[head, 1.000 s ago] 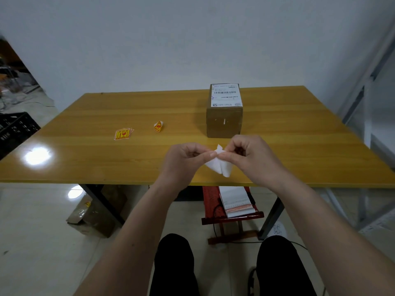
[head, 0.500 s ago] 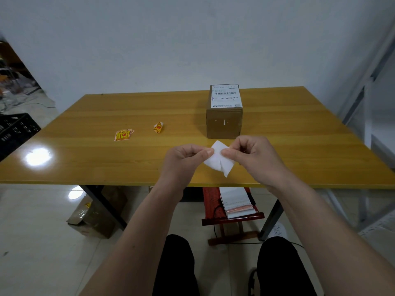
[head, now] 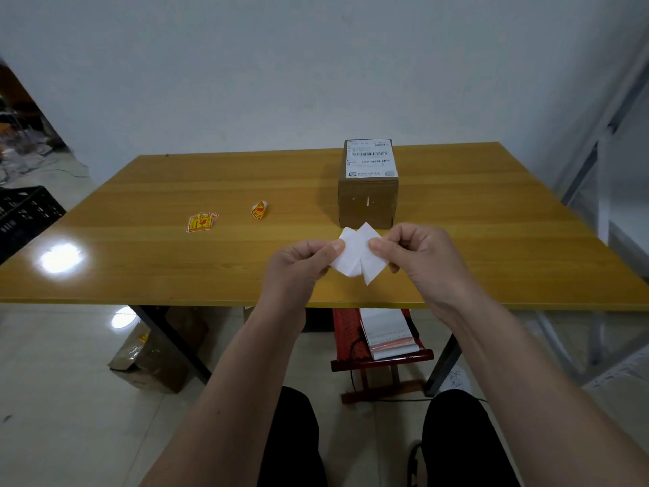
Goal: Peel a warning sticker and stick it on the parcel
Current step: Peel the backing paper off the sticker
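Both hands hold a white-backed sticker (head: pixel 358 256) above the table's near edge. It is split into two white flaps, joined at the bottom. My left hand (head: pixel 298 267) pinches the left flap and my right hand (head: pixel 418 258) pinches the right flap. Which flap is the sticker and which the backing I cannot tell, since only white sides show. The brown cardboard parcel (head: pixel 367 202) with a white shipping label on top stands just behind my hands.
A small stack of yellow-red warning stickers (head: pixel 201 222) lies on the yellow wooden table (head: pixel 140 275) at the left, with a curled yellow sticker (head: pixel 259 209) beside it. Under the table are a red stool with papers (head: pixel 382 340) and a cardboard box (head: pixel 151 353).
My hands have moved apart, and the white piece that was pinched small between my fingertips has spread into two wider flaps.
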